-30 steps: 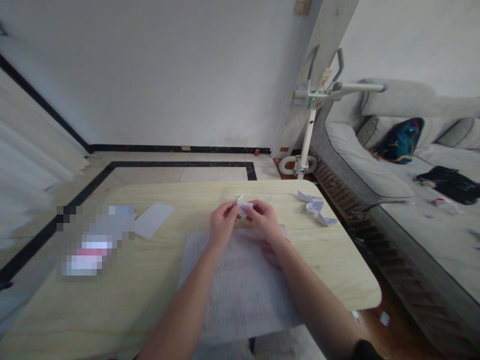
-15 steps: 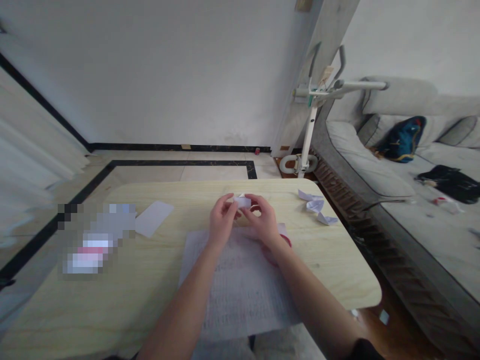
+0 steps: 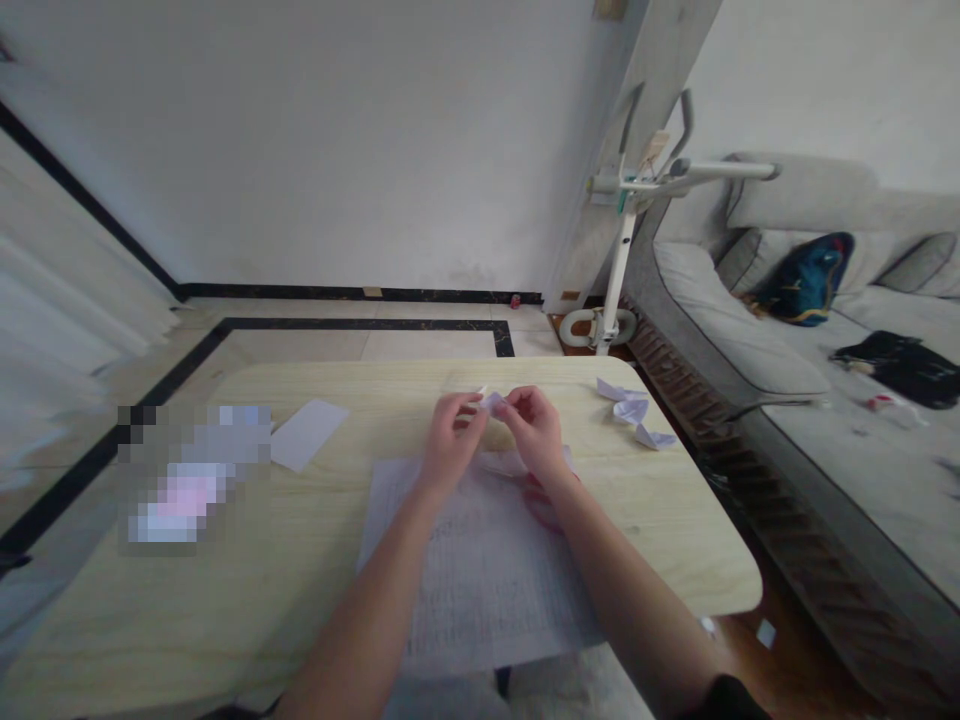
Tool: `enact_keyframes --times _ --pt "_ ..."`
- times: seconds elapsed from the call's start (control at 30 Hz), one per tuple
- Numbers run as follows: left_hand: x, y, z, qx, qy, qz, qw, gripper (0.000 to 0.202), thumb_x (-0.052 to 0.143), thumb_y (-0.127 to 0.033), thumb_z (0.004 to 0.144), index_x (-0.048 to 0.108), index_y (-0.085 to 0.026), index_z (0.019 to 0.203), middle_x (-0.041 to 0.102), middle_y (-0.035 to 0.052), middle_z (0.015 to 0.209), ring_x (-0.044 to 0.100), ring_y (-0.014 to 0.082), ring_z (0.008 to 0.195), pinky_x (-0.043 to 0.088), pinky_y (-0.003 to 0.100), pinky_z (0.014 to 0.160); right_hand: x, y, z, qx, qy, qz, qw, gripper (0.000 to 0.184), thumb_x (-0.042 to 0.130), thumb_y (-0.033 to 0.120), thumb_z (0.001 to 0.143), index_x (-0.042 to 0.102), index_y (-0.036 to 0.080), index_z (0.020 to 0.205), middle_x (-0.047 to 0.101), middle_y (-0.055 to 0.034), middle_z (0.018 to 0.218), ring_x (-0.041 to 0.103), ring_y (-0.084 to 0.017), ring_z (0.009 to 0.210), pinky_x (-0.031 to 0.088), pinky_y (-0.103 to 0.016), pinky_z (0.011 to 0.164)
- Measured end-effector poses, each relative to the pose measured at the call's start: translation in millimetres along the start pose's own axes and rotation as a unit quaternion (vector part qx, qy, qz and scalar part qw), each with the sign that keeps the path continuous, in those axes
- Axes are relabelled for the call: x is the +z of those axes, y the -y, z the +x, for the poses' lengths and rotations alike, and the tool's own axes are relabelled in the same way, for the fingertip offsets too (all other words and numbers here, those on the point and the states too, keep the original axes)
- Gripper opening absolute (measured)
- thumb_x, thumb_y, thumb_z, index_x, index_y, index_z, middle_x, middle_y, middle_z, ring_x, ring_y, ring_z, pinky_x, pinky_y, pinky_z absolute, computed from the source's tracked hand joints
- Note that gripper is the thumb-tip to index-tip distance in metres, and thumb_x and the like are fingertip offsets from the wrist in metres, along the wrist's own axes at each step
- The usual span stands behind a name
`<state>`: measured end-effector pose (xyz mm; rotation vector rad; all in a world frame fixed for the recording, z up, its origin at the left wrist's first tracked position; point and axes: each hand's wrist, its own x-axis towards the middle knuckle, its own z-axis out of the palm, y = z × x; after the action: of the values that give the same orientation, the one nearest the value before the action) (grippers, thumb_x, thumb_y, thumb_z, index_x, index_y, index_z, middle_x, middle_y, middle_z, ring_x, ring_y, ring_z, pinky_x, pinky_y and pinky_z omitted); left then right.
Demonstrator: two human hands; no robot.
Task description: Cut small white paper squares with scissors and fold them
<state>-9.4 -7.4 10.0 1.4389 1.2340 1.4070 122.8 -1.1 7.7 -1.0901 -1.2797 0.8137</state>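
A small folded piece of white paper is pinched between my two hands above the middle of the table. My left hand has its thumb and fingers closed on the paper's left side. On the other side, my right hand grips it with thumb and forefinger. Below my wrists lies a large printed sheet, its upper part partly covered by my arms. Red-handled scissors rest on that sheet, mostly hidden under my right forearm.
Several folded white paper pieces lie at the table's right. A flat white paper sheet lies on the left, beside a blurred-out patch. The wooden table has rounded corners. Beyond it stand white exercise equipment and a grey sofa.
The folded paper has turned and shifted slightly right between my fingers, showing less of its flat face. My left hand has moved a little right. The things on the table stay put.
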Motion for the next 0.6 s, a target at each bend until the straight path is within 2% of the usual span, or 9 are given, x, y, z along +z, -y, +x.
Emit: enact_keyframes --times 0.07,0.13,0.2,0.4,0.5,0.6 --pt "-0.6 1.8 -0.2 0.014 0.004 0.029 0.999 0.022 0.061 -0.035 0.077 0.065 -0.018 0.091 0.064 0.0079 0.100 0.061 0.0185 0.091 0.049 0.027 0.073 0.9 -0.2 0.4 0.023 0.009 0.030 0.999 0.018 0.063 0.034 0.075 0.051 0.021 0.075 0.053 0.0022 0.066 0.052 -0.013 0.061 0.044 -0.026 0.058" --pt "-1.2 2.7 -0.5 -0.003 0.016 0.046 0.999 0.021 0.059 -0.035 0.079 0.066 -0.018 0.090 0.066 0.0055 0.091 0.061 0.0178 0.084 0.048 0.026 0.071 1.5 0.7 0.2 0.031 0.011 0.041 0.999 0.018 0.063 0.034 0.075 0.049 0.022 0.075 0.051 0.0030 0.064 0.050 -0.013 0.059 0.042 -0.025 0.056" --pt "-2.0 2.9 -0.8 -0.019 0.024 0.055 0.998 0.022 0.057 -0.036 0.081 0.067 -0.019 0.090 0.067 0.0033 0.083 0.061 0.0167 0.078 0.046 0.025 0.069 1.8 1.5 -0.7 0.026 0.008 0.035 0.999 0.017 0.062 0.033 0.076 0.049 0.022 0.075 0.052 0.0028 0.066 0.050 -0.013 0.059 0.042 -0.025 0.056" --pt "-3.3 1.9 -0.5 -0.020 0.013 0.063 0.998 0.020 0.058 -0.034 0.080 0.069 -0.018 0.083 0.068 0.0031 0.078 0.062 0.0164 0.074 0.045 0.024 0.064 2.3 1.5 -4.4 -0.016 0.032 -0.020 0.999 0.008 0.060 0.026 0.075 0.054 0.022 0.078 0.058 -0.0003 0.073 0.054 -0.014 0.067 0.045 -0.028 0.063" --pt "-2.2 -0.4 -0.2 -0.056 0.016 0.032 0.998 0.021 0.060 -0.036 0.078 0.068 -0.017 0.083 0.069 0.0035 0.076 0.063 0.0164 0.068 0.047 0.025 0.061 2.5 1.8 -4.2 -0.026 0.030 -0.051 0.998 0.006 0.059 0.022 0.073 0.056 0.021 0.079 0.060 -0.0011 0.075 0.056 -0.016 0.069 0.045 -0.029 0.064" --pt "-0.8 -4.6 -0.5 -0.104 0.038 -0.008 0.994 0.022 0.060 -0.038 0.078 0.067 -0.016 0.076 0.067 0.0030 0.066 0.062 0.0164 0.059 0.047 0.025 0.055 2.0 2.4 -3.0 -0.025 -0.008 -0.057 0.998 0.005 0.057 0.019 0.073 0.056 0.021 0.077 0.060 -0.0006 0.073 0.055 -0.015 0.067 0.044 -0.029 0.063"
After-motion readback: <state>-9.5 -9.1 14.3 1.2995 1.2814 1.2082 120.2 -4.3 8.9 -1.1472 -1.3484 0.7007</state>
